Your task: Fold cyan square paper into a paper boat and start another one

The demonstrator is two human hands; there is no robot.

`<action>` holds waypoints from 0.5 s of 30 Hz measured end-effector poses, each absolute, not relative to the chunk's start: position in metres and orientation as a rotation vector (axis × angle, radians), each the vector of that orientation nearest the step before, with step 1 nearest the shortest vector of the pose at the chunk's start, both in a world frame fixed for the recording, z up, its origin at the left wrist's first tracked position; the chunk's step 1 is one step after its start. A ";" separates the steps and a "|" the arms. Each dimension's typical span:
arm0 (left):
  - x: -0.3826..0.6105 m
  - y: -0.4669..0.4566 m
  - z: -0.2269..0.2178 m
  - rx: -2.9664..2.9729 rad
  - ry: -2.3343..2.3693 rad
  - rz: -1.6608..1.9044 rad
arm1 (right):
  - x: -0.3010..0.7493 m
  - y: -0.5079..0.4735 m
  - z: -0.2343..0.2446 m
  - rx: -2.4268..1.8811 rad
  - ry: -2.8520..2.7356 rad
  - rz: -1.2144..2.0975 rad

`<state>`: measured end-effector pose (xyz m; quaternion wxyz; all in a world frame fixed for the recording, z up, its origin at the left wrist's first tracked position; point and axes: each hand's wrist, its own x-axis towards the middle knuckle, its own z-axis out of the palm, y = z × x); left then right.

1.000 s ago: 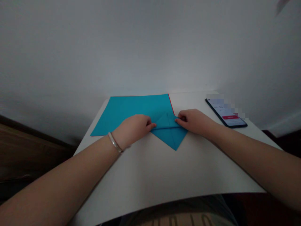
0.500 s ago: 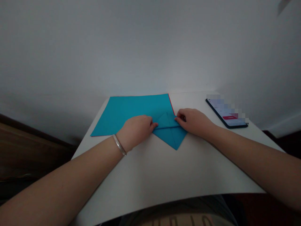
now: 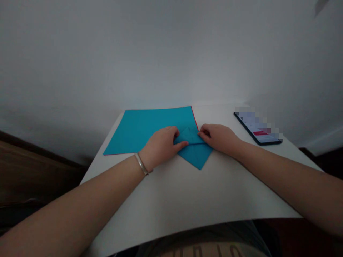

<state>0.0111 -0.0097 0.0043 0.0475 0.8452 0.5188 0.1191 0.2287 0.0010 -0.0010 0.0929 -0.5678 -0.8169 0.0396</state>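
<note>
A folded piece of blue paper (image 3: pixel 197 153) lies on the white table, one corner pointing toward me and a raised fold running across its middle. My left hand (image 3: pixel 163 143), with a silver bracelet at the wrist, grips its left side; the thumb is stretched along the fold and the fingers curl at the far edge. On the right side, my right hand (image 3: pixel 218 137) pinches the paper's edge between thumb and forefinger. The other fingers of that hand are curled. The far part of the folded paper overlaps a large blue sheet behind it.
The large blue sheet (image 3: pixel 150 128), red along its right edge, lies flat at the back left of the white table (image 3: pixel 171 200). A phone (image 3: pixel 257 130) with a lit screen rests at the right. A pale wall (image 3: pixel 171 53) rises behind the table.
My left hand has shifted slightly right, and its thumb now reaches further along the fold. My right hand stays at the right edge, almost unmoved.
</note>
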 end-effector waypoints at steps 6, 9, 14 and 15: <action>0.013 -0.007 0.003 2.555 1.525 0.287 | 0.233 0.003 -0.001 -1.350 -2.438 0.373; 0.013 -0.007 0.005 2.597 1.468 0.255 | 0.234 0.007 -0.002 -1.142 -2.497 0.597; 0.013 -0.006 0.006 2.589 1.397 0.304 | 0.231 0.009 -0.001 -1.149 -2.461 0.779; 0.014 -0.006 0.005 2.571 1.397 0.309 | 0.230 0.008 0.000 -1.192 -2.445 0.792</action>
